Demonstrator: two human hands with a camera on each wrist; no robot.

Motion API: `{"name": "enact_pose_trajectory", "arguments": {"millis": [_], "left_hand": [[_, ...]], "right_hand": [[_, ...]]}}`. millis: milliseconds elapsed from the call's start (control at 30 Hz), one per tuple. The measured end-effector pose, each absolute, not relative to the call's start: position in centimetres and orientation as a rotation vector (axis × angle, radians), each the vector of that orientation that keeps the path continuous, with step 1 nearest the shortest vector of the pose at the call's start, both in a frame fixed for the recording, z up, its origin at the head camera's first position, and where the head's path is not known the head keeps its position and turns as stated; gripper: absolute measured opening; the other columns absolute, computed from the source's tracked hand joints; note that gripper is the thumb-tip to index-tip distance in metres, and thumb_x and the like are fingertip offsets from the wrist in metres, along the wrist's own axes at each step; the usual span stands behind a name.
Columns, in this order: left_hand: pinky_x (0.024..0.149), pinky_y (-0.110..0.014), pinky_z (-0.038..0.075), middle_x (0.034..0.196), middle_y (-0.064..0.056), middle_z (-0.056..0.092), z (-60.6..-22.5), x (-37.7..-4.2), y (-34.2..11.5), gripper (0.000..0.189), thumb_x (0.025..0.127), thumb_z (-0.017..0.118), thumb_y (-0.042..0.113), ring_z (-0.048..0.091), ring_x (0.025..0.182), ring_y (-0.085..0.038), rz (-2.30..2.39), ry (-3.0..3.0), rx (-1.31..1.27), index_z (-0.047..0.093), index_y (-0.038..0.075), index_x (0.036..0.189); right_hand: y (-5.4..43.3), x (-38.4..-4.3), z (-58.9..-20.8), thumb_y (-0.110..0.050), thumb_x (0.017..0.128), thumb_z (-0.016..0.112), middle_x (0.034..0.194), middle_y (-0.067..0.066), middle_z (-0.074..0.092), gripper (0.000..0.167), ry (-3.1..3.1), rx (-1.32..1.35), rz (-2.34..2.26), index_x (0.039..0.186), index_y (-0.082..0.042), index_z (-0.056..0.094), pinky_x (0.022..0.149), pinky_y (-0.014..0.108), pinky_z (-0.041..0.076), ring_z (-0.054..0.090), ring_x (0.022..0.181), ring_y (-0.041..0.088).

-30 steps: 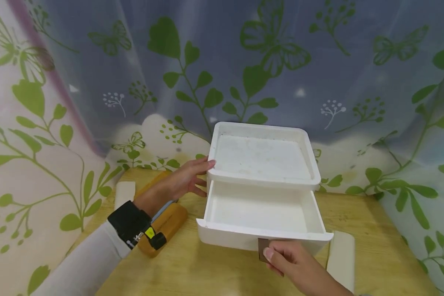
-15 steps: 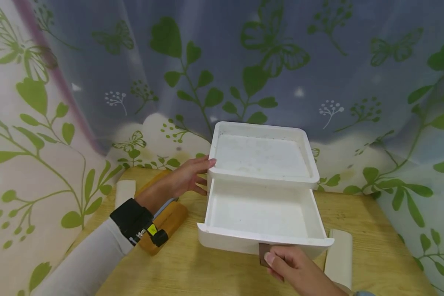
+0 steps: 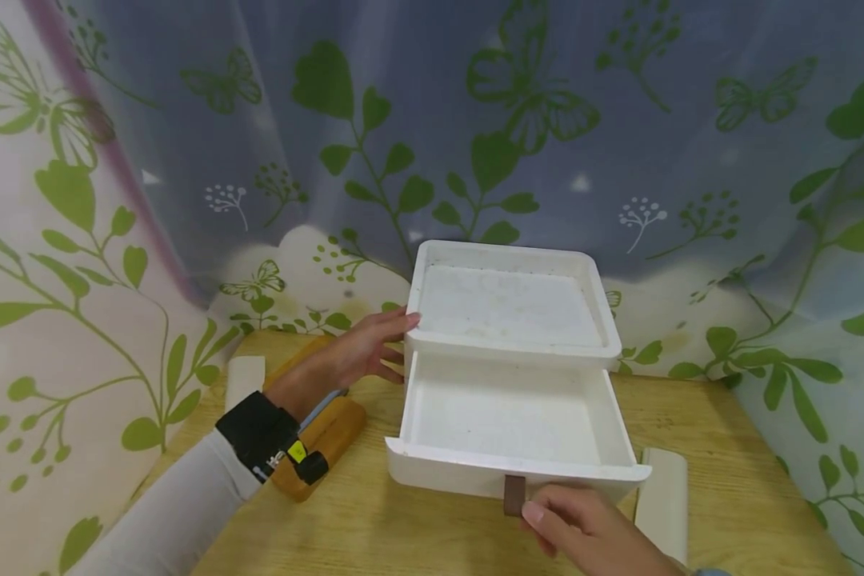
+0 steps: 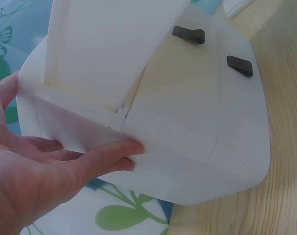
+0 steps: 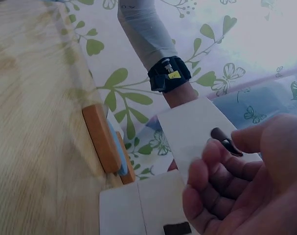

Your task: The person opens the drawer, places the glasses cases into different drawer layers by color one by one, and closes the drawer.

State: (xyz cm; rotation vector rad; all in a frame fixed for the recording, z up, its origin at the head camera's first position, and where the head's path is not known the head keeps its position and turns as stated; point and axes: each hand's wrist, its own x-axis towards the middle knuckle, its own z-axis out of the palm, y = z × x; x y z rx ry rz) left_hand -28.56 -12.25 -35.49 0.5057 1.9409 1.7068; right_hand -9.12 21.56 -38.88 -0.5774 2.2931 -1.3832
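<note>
A white drawer unit (image 3: 514,346) stands on the table, its top drawer (image 3: 504,412) pulled out and bare inside. My left hand (image 3: 370,344) rests against the unit's left side, thumb on the top rim; in the left wrist view its fingers (image 4: 116,154) lie fairly straight along the side wall. My right hand (image 3: 583,520) is at the drawer front, just right of the brown pull tab (image 3: 514,496). Its thumb tip is right at the tab's edge, and the other fingers are loosely curled. In the right wrist view the tab (image 5: 229,142) shows between thumb and forefinger.
Lower drawers with brown tabs (image 4: 240,66) are closed. Left of the unit, under the left forearm, lies an orange-brown block-like object (image 3: 331,436) with a blue part. Cream-coloured pieces lie at the right (image 3: 662,500) and far left (image 3: 245,380). Patterned curtains hang behind.
My right thumb and fingers have let go of the pull tab and shifted slightly right, so the whole tab shows. The left hand has stayed on the unit, and the drawer remains pulled out.
</note>
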Motion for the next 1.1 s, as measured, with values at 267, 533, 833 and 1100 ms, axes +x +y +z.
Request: {"name": "enact_pose_trajectory", "arguments": {"millis": [267,533,833,1100], "left_hand": [[0.096,-0.057,0.059,0.155,-0.016,0.049,-35.4,-28.5,-12.4,0.060,0.108,0.045,0.050,0.061,0.130,-0.047,1.710,1.935,0.496,0.031,0.031,0.163],[0.097,-0.059,0.058,0.158,-0.017,0.045,-35.4,-28.5,-12.3,0.059,0.109,0.042,0.047,0.058,0.133,-0.051,1.710,1.910,0.520,0.029,0.031,0.164],[0.098,-0.058,0.058,0.156,-0.018,0.047,-35.6,-28.6,-12.3,0.060,0.108,0.044,0.047,0.058,0.132,-0.049,1.721,1.901,0.490,0.031,0.029,0.163],[0.098,-0.057,0.058,0.157,-0.018,0.046,-35.4,-28.3,-12.4,0.060,0.109,0.043,0.047,0.060,0.131,-0.048,1.717,1.908,0.501,0.029,0.027,0.164]], "right_hand": [[25.4,-8.8,-38.9,-0.027,0.110,0.050,0.111,-0.003,0.073,0.028,2.394,-0.537,-1.260,0.124,-0.012,0.070,0.074,0.021,0.053,0.063,0.092,-0.004],[29.9,-8.3,-37.7,-0.034,0.109,0.052,0.121,0.003,0.074,0.036,2.589,-0.279,-0.962,0.128,-0.010,0.070,0.071,0.020,0.053,0.060,0.089,-0.010],[32.5,-9.6,-37.7,-0.049,0.105,0.057,0.123,0.011,0.074,0.060,2.694,0.113,-0.858,0.137,0.002,0.061,0.084,0.044,0.063,0.071,0.104,0.021],[34.3,-11.5,-39.4,-0.054,0.103,0.057,0.131,0.030,0.065,0.079,2.711,0.166,-0.814,0.143,0.013,0.048,0.086,0.048,0.062,0.071,0.108,0.032]]}}
